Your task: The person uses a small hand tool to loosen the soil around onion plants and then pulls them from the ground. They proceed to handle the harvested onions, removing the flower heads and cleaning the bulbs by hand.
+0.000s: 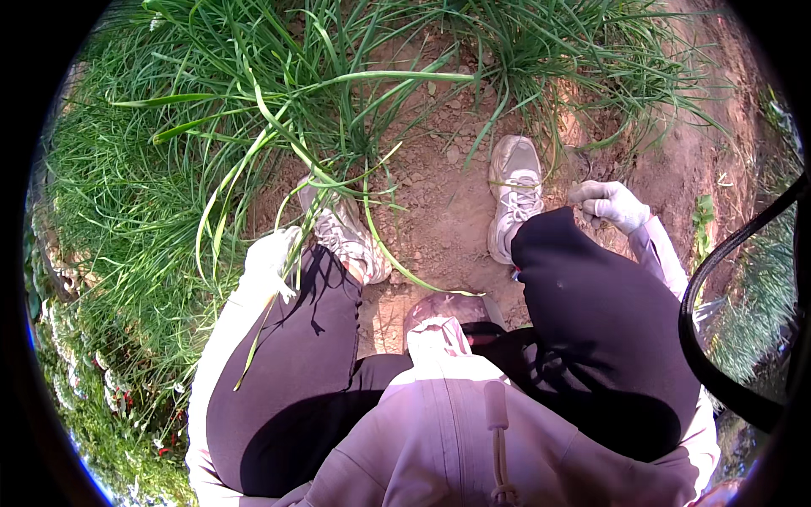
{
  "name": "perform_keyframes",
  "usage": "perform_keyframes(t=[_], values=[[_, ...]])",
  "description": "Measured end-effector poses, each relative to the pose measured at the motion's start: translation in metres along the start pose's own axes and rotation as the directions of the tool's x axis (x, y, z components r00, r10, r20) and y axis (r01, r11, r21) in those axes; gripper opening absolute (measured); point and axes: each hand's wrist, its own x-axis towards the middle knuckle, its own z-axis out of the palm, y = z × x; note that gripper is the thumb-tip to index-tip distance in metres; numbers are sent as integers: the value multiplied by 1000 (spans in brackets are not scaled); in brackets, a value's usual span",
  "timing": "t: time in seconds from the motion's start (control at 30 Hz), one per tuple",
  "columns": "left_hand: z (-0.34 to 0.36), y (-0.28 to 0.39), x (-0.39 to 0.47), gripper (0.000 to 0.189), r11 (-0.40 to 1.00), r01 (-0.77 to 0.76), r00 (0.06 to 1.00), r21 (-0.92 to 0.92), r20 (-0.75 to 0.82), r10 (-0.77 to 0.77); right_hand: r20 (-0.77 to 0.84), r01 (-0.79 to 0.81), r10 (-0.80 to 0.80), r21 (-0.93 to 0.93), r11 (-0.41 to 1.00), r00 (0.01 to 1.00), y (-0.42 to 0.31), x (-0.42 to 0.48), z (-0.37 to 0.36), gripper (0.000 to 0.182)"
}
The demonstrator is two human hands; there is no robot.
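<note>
My left hand (274, 255), in a pale glove, is closed around a small bunch of long green leaf stalks (304, 218) beside my left knee. Their tips fan out over my left shoe, and a few thin ends hang below the fist onto my trouser leg. My right hand (607, 204), in a light glove with bent fingers, hovers past my right knee over the soil; whether anything thin lies between its fingertips I cannot tell.
Dense clumps of narrow green leaves (380, 38) grow in front and to the left. Bare brown soil (437, 209) lies between my shoes (516, 190). White flowers stand at the lower left. A black cable (716, 253) curves along the right edge.
</note>
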Motion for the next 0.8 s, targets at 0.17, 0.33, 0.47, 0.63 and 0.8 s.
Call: perform_keyframes(t=[0.17, 0.33, 0.47, 0.63, 0.8], values=[[-10, 5, 21, 30, 980, 194, 972, -45, 144, -186, -476, -595, 432, -272, 756, 766, 77, -27, -26, 22], [-4, 1, 13, 28, 974, 225, 965, -26, 145, -219, -472, 26, -22, 2, 1000, 881, 0, 6, 31, 22], [-5, 0, 12, 27, 973, 229, 963, -12, 146, -225, -200, 54, -93, -192, 980, 975, -31, 40, 70, 34], [-4, 1, 19, 26, 979, 203, 970, -20, 143, -198, -260, -26, -487, -900, 435, 834, -10, 83, 79, 27], [-4, 1, 21, 24, 979, 204, 970, -23, 138, -199, -227, 23, -512, -900, 435, 829, -4, 101, 68, 14]])
